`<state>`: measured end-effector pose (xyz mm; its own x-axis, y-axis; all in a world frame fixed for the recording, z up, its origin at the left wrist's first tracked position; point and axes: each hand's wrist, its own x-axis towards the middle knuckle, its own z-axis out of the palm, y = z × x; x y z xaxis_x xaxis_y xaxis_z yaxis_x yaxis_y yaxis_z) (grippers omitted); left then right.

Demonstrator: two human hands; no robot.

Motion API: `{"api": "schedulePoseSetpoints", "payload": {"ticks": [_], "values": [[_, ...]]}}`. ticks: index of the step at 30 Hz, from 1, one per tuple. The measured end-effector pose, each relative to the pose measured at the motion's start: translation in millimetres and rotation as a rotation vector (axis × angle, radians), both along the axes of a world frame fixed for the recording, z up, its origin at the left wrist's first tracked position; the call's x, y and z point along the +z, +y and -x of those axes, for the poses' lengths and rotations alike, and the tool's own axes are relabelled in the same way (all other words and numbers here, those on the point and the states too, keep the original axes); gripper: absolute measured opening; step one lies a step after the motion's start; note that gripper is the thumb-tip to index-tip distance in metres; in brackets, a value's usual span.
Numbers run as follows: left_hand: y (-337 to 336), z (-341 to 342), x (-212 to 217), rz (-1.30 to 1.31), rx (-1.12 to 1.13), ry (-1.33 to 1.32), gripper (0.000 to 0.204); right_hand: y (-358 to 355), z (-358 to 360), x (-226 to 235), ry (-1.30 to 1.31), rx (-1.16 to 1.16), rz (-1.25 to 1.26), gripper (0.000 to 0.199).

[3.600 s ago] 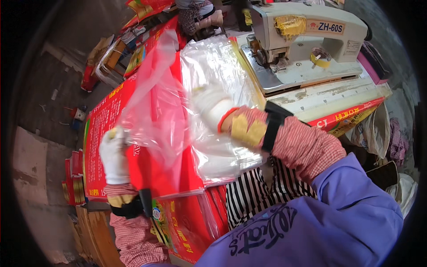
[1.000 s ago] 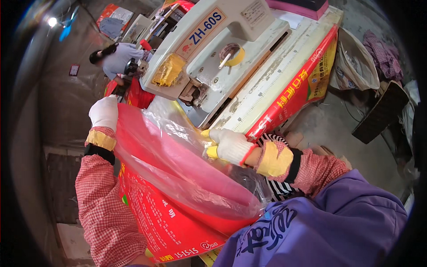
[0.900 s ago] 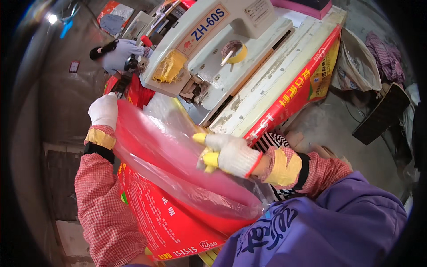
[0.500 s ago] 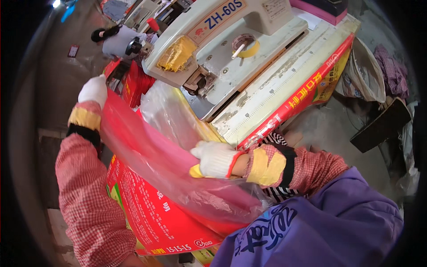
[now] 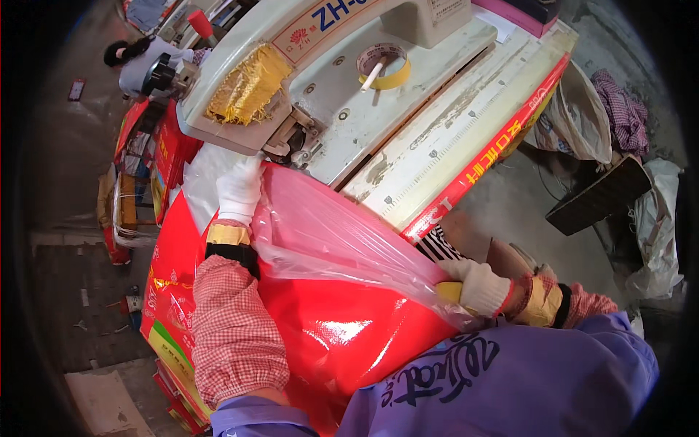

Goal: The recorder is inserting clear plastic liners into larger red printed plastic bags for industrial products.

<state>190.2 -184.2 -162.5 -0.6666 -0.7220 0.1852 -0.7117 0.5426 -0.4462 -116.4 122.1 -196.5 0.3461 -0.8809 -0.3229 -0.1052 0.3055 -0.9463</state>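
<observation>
A large red printed sack with a clear plastic liner lies across my lap, its top edge at the sewing machine. My left hand, in a white glove, grips the sack's far corner right under the machine's head. My right hand, gloved too, pinches the near end of the sack's top edge and liner against my body. The liner is stretched taut between both hands.
A roll of yellow tape rests on the machine bed. Stacks of red sacks lie at left, and another person works beyond them. Cloth bags and a dark board sit on the floor at right.
My left hand has carried the sack's far corner up to the machine's head. My right hand has slid back along the top edge toward my body, drawing it straight.
</observation>
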Motion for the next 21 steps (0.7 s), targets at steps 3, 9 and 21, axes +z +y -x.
{"api": "schedulePoseSetpoints", "payload": {"ticks": [3, 9, 21], "values": [[-9, 0, -6, 0.06, -0.182, 0.271, 0.022, 4, -4, 0, 0.113, -0.099, -0.074, 0.027], [-12, -10, -9, -0.215, -0.198, 0.472, 0.01, 3, -9, 45, 0.287, -0.189, -0.027, 0.034], [-32, 11, 8, -0.231, 0.19, 0.13, 0.032, -23, -26, 38, 0.852, 0.073, 0.21, 0.022]]}}
